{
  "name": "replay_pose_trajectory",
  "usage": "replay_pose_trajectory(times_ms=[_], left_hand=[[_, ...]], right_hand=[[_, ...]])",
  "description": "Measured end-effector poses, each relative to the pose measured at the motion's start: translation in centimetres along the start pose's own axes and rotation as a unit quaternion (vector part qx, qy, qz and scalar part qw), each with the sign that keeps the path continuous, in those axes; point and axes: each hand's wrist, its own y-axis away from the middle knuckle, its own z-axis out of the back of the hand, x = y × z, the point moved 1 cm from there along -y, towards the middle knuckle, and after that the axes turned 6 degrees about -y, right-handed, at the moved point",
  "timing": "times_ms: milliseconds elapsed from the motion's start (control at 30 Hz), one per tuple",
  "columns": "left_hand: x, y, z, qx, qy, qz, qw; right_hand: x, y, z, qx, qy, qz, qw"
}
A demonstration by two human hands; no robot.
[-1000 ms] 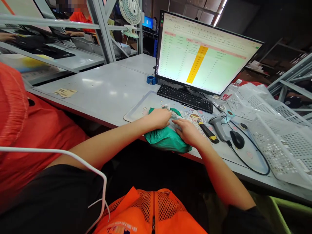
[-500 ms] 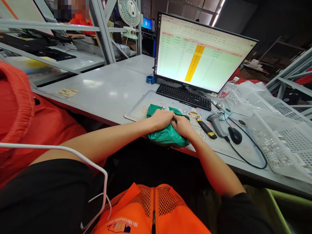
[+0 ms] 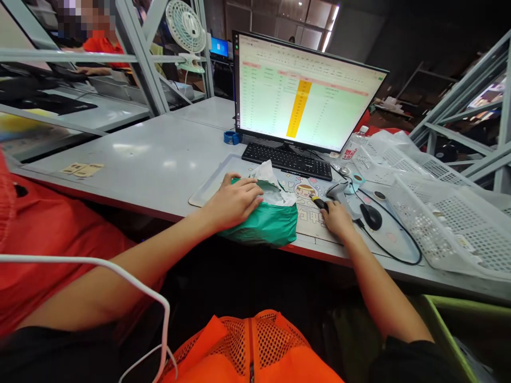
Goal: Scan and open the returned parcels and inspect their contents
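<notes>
Grey metal frames [image 3: 140,61] flank a pale, glossy desk [image 3: 139,154].

A pale grey desk [image 3: 151,159] bears a printed desk mat [image 3: 217,180]; clock hours run from its cartoon face [image 3: 305,190]. On the mat, a green plastic mailer bag [image 3: 267,224] sits at eight, a utility knife [image 3: 320,203] and computer mouse [image 3: 371,217] at four, a barcode scanner [image 3: 340,194] at three. Monitor [image 3: 295,96] stands at twelve, keyboard [image 3: 285,160] at eleven, blue ring-shaped item [image 3: 232,138] at ten, paper labels [image 3: 82,169] at nine, perforated white baskets [image 3: 451,218] at three.
</notes>
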Motion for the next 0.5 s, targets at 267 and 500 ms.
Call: replay_pose_trajectory(times_ms=[267, 500], left_hand=[[-4.9, 5.3, -4.9, -0.079, 0.001, -0.008, 0.997], [-3.5, 5.7, -7.0, -0.11, 0.034, -0.017, 0.993]], right_hand=[[8.2, 0.5, 8.3, -0.005, -0.127, 0.285, 0.95], [18.7, -0.8, 7.3, 0.139, 0.068, 0.379, 0.913]])
